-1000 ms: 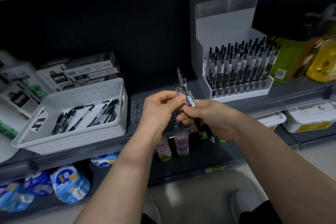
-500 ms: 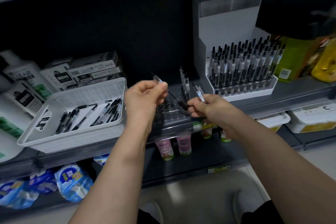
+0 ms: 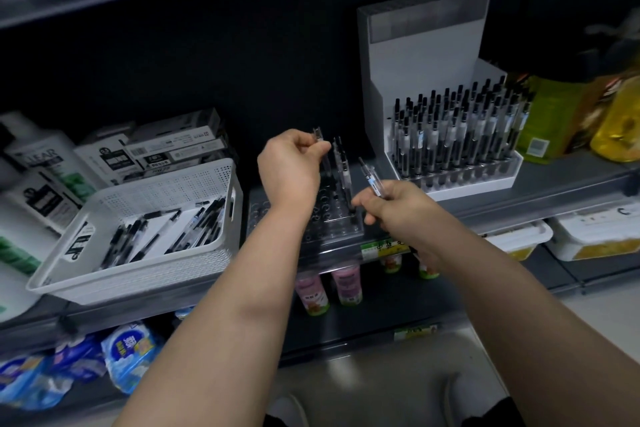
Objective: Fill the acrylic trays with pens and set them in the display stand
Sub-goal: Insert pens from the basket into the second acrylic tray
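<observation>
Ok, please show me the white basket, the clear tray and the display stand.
white basket [image 3: 138,277], head view, middle of its front wall
clear tray [image 3: 333,224], head view, bare holes near its front right corner
display stand [image 3: 426,59], head view, its white back panel

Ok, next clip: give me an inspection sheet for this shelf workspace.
surface: dark shelf, price tag on its front edge.
job's things: acrylic tray on the shelf, mostly unfilled, a few standing pens; display stand holds a full tray; loose pens in white basket.
clutter: pen boxes behind the basket.
grips: left hand pinches an upright pen over the tray; right hand holds a tilted pen.
cables: nothing seen.
surroundings: white bottles left, yellow bottles right; drinks and blue packs below.
</observation>
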